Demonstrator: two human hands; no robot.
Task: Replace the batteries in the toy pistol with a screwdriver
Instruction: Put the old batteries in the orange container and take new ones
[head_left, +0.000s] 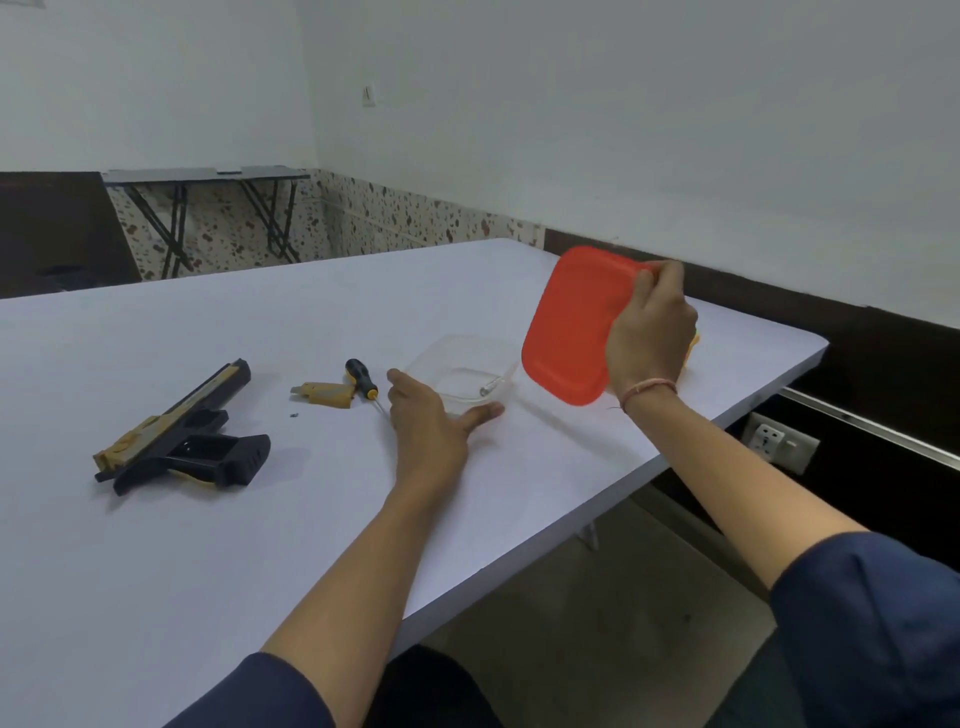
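The right hand (649, 332) grips the red lid (571, 327) held up off the clear box (457, 364), probably to reach its contents, while the flat, spread-fingered left hand (431, 421) braces it, with the screwdriver (361, 379) just left of that hand and the toy pistol (176, 436) farther left.

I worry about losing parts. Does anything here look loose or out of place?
A tiny dark speck, likely a screw, lies loose on the table between the toy pistol and the detached tan cover; easy to lose. Nothing looks spilled or broken.
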